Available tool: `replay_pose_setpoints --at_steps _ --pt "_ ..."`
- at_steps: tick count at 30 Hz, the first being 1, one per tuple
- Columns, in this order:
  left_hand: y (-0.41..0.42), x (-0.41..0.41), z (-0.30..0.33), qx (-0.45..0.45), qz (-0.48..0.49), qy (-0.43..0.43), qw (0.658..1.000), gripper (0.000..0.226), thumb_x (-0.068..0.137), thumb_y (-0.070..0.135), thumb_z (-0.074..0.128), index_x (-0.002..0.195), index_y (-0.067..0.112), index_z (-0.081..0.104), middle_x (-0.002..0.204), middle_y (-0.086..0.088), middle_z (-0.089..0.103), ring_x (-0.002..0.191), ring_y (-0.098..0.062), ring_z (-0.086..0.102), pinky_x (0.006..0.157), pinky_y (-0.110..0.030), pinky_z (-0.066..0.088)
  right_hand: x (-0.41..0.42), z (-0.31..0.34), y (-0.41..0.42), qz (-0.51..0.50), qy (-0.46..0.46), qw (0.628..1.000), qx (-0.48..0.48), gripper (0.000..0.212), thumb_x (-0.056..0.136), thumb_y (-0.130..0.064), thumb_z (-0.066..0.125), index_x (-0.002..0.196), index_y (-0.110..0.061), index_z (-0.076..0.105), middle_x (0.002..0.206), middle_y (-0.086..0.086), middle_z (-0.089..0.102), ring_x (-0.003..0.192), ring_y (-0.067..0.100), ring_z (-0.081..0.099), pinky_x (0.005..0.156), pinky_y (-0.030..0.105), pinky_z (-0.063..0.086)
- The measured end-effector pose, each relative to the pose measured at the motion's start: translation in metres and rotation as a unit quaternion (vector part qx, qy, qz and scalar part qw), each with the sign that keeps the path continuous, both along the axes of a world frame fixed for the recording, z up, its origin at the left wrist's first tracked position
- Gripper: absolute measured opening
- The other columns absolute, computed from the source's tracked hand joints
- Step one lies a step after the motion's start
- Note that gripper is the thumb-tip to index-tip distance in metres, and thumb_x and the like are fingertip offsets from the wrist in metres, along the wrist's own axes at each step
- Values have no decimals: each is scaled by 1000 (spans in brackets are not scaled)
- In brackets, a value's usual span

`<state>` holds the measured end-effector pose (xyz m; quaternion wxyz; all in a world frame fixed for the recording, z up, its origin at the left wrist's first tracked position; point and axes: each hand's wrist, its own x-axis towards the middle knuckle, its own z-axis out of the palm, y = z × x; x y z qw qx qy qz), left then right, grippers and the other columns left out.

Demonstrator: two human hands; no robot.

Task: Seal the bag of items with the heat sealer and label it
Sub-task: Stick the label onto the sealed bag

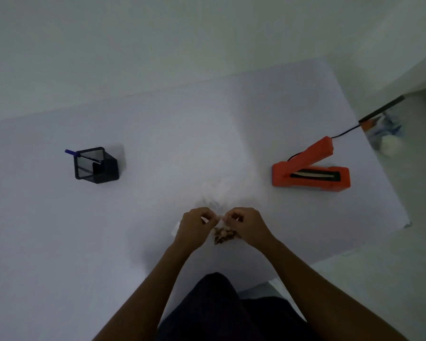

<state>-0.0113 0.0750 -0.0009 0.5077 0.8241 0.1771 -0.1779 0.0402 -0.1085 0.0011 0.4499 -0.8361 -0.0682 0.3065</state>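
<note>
A clear plastic bag [215,193] lies on the white table [158,143] just beyond my hands, hard to make out against the surface. Small brown items [223,236] show inside it between my wrists. My left hand [194,226] and my right hand [246,223] both pinch the bag's near part, fingertips almost touching. The orange heat sealer [310,172] stands at the right with its lid raised, apart from my hands. A black mesh pen holder [96,164] with a blue-capped pen [70,152] sits at the left.
A black cord [344,132] runs from the sealer off the table's right edge. Beyond that edge a dark bar and some blurred objects [384,129] sit lower down. A white wall lies behind the table. My dark-clothed lap [214,311] is at the bottom.
</note>
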Motion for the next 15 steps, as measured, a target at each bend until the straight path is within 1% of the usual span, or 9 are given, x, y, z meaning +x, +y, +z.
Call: replay_pose_setpoints --at_steps 2,5,8,11,12,15 --pt "-8 2 -7 15 17 13 1000 18 87 40 71 87 23 71 85 12 70 71 -3 64 66 -18 52 8 -10 -7 0 12 1000 -10 15 92 -21 69 83 -11 76 76 1 74 66 11 67 63 25 55" --pt "-15 5 -18 24 22 31 999 21 84 43 72 94 25 72 88 12 70 74 -1 64 68 -18 52 18 -23 -10 17 19 999 -26 15 91 -21 70 82 -11 76 75 -3 73 64 1 64 63 15 51" --pt "-20 9 -24 23 38 47 998 17 85 40 72 92 24 75 84 13 70 74 2 62 66 -14 47 28 -33 -9 51 29 997 -42 13 91 -22 70 84 -12 76 79 -6 72 67 -5 62 65 9 46" --pt "-23 16 -29 38 57 59 996 15 87 38 71 87 24 76 79 14 70 70 4 60 61 -7 40 36 -40 -6 65 41 996 -52 15 91 -23 69 85 -11 76 83 -1 74 70 3 63 65 12 47" --pt "-23 19 -30 47 59 62 995 14 87 36 71 85 23 76 78 13 70 68 3 59 60 -7 39 39 -42 -5 68 46 995 -56 15 92 -22 68 86 -11 76 83 1 74 71 6 63 64 12 46" --pt "-24 26 -37 70 58 70 993 15 88 32 70 82 20 75 81 7 70 72 -5 60 63 -15 42 45 -46 -1 79 43 994 -69 16 92 -22 67 84 -10 76 82 2 73 70 9 62 62 9 44"
